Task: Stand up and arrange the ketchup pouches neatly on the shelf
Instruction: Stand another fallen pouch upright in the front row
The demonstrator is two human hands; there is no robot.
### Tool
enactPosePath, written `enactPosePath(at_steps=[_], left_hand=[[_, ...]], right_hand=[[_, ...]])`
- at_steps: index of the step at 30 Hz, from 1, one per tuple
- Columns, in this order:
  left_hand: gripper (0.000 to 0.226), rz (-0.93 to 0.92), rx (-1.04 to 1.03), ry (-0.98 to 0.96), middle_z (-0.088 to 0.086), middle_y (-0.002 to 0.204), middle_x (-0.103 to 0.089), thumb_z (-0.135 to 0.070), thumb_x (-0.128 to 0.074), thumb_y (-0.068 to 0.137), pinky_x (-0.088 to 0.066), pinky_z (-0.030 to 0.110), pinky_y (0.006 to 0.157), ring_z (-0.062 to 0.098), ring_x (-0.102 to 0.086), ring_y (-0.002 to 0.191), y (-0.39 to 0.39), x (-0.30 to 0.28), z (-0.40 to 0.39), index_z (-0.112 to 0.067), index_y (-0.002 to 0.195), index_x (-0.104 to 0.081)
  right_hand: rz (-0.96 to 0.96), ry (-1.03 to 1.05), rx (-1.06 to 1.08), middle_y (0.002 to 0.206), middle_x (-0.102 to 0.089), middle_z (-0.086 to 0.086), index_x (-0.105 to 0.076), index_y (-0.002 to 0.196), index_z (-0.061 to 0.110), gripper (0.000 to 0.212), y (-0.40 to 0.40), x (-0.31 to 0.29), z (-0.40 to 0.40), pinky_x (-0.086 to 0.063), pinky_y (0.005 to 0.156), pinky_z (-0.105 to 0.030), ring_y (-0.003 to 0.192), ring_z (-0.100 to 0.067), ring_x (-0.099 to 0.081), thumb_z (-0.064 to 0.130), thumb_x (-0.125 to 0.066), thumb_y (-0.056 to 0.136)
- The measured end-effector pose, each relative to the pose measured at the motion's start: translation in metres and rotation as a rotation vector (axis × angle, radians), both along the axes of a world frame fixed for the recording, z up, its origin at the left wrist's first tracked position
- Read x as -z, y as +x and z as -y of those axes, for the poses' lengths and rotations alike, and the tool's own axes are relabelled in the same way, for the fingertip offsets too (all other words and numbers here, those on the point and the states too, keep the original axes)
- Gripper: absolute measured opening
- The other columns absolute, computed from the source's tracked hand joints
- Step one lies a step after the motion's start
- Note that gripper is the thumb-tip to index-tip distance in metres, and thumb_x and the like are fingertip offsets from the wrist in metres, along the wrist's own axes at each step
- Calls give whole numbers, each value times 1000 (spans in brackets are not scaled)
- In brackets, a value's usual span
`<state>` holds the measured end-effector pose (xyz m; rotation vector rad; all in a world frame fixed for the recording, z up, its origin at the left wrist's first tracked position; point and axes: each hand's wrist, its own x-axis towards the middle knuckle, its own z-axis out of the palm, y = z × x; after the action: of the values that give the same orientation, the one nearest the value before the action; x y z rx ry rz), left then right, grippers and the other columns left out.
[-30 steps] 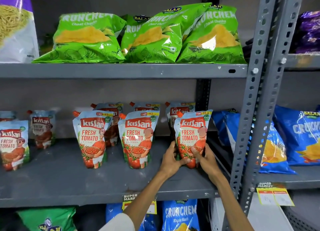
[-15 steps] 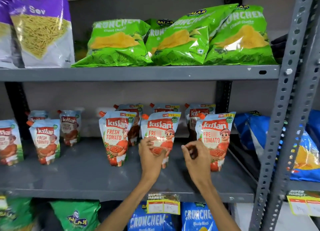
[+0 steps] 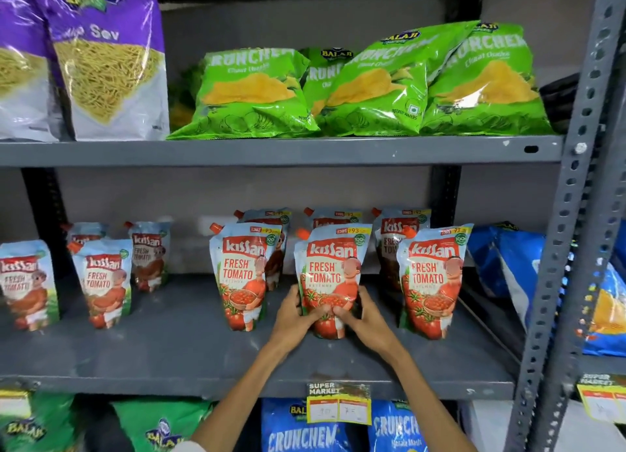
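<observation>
— Grey steel shelf (image 3: 142, 353), that's the stage. Ketchup pouches sit on it in two groups: three off to the left, six on the right half in a front row of three with three more behind.

— And above and below?

— Green chip bags (image 3: 372, 89) and a purple sev bag (image 3: 108, 75) on the tier above, blue chip bags (image 3: 305, 431) underneath. None of that matters for this job.

— Which one is being worked?

— The middle pouch (image 3: 330, 268) of the front row. It stands upright on the shelf, between the front left pouch (image 3: 242, 272) and the front right pouch (image 3: 432, 275), apart from both.

— What are the hands doing?

— Both are curled around its lower half. The left hand (image 3: 293, 316) wraps the left edge, the right hand (image 3: 360, 316) the right edge, and the fingertips nearly meet across the printed tomatoes. A closed, cupping hold, not a hard squeeze as far as I can judge.

— How would you finish the step well?

— Press the base flat so the gusset spreads and it stands by itself. Turn the label square to the front, line its foot up with its neighbours, and even out the gaps either side. Let go gently, one hand at a time; these soft pouches tip easily. The orange spout (image 3: 301, 233) should point the same way as the others.
</observation>
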<state>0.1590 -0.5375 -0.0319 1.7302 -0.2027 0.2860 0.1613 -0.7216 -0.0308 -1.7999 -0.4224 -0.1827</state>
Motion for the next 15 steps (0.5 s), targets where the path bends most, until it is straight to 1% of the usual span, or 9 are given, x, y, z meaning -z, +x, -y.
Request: enactPosePath(at_steps=[2, 3, 5, 7, 10, 13, 15], left_hand=[[59, 6, 13, -16, -9, 119, -69, -28, -85, 74, -55, 27, 93, 8, -67, 111, -1, 2, 6, -31, 122, -52], [57, 6, 11, -26, -9, 119, -69, -25, -85, 75, -56, 26, 92, 8, -67, 110, -2, 3, 9, -30, 122, -53], [54, 14, 0, -47, -6, 119, -70, -21, -83, 77, -56, 24, 89, 8, -68, 109, -1, 2, 13, -29, 121, -54], [52, 14, -11, -52, -6, 118, -70, -20, -82, 78, -56, 22, 87, 6, -67, 109, -1, 1, 15, -29, 121, -53], [54, 21, -27, -43, -4, 121, -69, -19, -81, 79, -55, 23, 90, 7, -66, 111, 0, 0, 17, -25, 125, -52], [52, 28, -30, -51, -1, 121, -70, -16, -81, 80, -56, 19, 84, 5, -68, 107, -2, -1, 18, -24, 124, -54], [52, 19, -10, -67, 1, 121, -71, -14, -81, 80, -57, 18, 82, 5, -69, 106, -4, -2, 18, -23, 123, -54]], right_hand=[[14, 5, 8, 127, -62, 3, -45, 132, 14, 54, -2, 1, 5, -50, 88, -13, 112, 3, -61, 23, -72, 86], [10, 7, 10, 126, -63, 3, -45, 131, 13, 54, -3, 1, 8, -51, 90, -16, 112, 2, -62, 24, -72, 86], [19, 1, 17, 126, -63, 3, -45, 132, 15, 56, -2, 0, 10, -52, 97, -25, 114, -2, -62, 28, -73, 85], [19, -7, 9, 125, -64, 6, -45, 131, 17, 57, 0, -1, 11, -52, 99, -32, 114, -4, -62, 33, -73, 84], [31, -3, 14, 122, -64, 10, -45, 130, 20, 55, 1, 0, 10, -52, 100, -36, 113, -3, -63, 33, -72, 85], [34, 6, 20, 122, -65, 11, -45, 130, 24, 53, 1, 3, 10, -53, 100, -38, 113, -3, -63, 35, -72, 85], [28, 11, 22, 122, -65, 11, -46, 130, 23, 54, 3, 5, 11, -52, 101, -40, 113, -3, -63, 36, -73, 84]])
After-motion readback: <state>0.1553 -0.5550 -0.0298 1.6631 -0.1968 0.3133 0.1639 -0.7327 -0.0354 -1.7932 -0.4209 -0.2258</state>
